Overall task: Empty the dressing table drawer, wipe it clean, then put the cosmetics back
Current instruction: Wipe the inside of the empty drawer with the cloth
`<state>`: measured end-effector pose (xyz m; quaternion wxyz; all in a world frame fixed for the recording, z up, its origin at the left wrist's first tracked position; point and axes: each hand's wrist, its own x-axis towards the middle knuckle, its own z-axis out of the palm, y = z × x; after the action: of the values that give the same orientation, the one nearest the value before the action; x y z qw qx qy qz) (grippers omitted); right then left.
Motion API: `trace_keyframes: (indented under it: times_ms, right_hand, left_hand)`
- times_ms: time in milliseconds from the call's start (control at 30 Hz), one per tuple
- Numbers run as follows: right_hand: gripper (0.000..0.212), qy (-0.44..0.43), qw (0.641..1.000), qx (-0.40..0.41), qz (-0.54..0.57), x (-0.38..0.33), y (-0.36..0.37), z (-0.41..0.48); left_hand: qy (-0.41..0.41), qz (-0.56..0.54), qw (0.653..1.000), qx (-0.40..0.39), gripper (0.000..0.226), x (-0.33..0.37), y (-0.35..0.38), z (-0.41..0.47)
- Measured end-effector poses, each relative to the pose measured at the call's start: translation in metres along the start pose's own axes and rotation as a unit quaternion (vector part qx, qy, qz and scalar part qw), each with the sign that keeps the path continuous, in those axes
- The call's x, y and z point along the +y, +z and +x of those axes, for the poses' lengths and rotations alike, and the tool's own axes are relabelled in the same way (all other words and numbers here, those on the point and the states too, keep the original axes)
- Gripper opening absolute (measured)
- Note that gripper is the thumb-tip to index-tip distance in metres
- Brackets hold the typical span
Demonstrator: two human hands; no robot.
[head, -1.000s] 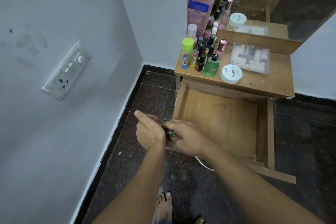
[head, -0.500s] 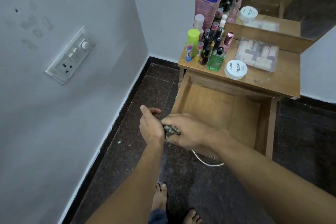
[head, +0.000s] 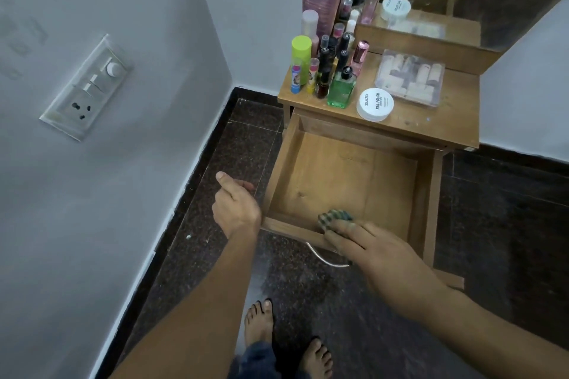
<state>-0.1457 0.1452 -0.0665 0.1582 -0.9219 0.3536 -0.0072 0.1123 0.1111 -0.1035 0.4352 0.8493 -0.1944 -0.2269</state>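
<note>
Wooden drawer [head: 345, 181] stands pulled out and bare below the tabletop [head: 431, 120], where the cosmetics [head: 332, 71] are grouped. My right hand [head: 378, 249] presses a checked cloth [head: 334, 218] flat near the front wall; my left hand [head: 237, 206], loosely curled, holds nothing beside the drawer.

I see the left hand [head: 235, 209] loosely curled, thumb up, forearm running down to the lower frame edge. Right hand [head: 366, 243] lies palm down, fingers [head: 338, 229] stretched forward and flat. Both forearms bare; two bare feet [head: 258, 321] below.
</note>
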Motion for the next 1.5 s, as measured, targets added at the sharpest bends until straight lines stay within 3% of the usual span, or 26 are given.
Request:
trace_keyframes:
  times_ms: [200,433,567,667,767,900,1000,1133,1333,1500]
  right_hand:
    - [0.057,0.034,0.996,0.031,-0.082,0.02,0.014,-0.059]
    - [0.057,0.1,0.989,0.021,-0.103,0.048,0.002,-0.123]
    - [0.082,0.162,0.986,-0.016,0.025,0.07,-0.017,-0.143]
    - [0.063,0.195,0.958,0.032,0.206,0.08,-0.039,-0.137]
    - [0.058,0.247,0.92,0.114,0.284,0.083,-0.044,-0.126]
    - [0.055,0.205,0.933,0.008,0.297,0.088,-0.033,-0.111]
    - [0.056,0.162,0.954,-0.081,0.24,0.105,-0.032,-0.095]
    - [0.055,0.084,0.974,-0.129,0.169,0.121,-0.035,-0.078]
    - [0.041,-0.021,0.996,-0.078,0.041,0.121,-0.023,-0.09]
    - [0.047,0.011,0.999,-0.032,0.012,0.125,-0.021,-0.089]
  left_hand:
    - [0.04,0.051,0.998,-0.019,0.076,0.0,-0.003,0.0]
    - [0.102,0.153,0.982,-0.051,0.077,-0.004,-0.002,0.005]
    - [0.144,0.246,0.955,-0.084,0.069,0.004,-0.002,0.002]
    - [0.176,0.347,0.916,-0.1,0.067,0.01,0.0,0.003]
    - [0.187,0.404,0.887,-0.12,0.062,0.015,0.003,0.003]
    - [0.203,0.426,0.872,-0.13,0.061,0.016,0.003,0.003]
    - [0.199,0.421,0.876,-0.129,0.061,0.016,0.002,0.001]
    - [0.191,0.415,0.879,-0.138,0.059,0.019,0.001,-0.001]
    - [0.183,0.408,0.881,-0.154,0.06,0.024,-0.002,-0.003]
    - [0.179,0.408,0.88,-0.165,0.06,0.029,-0.003,-0.006]
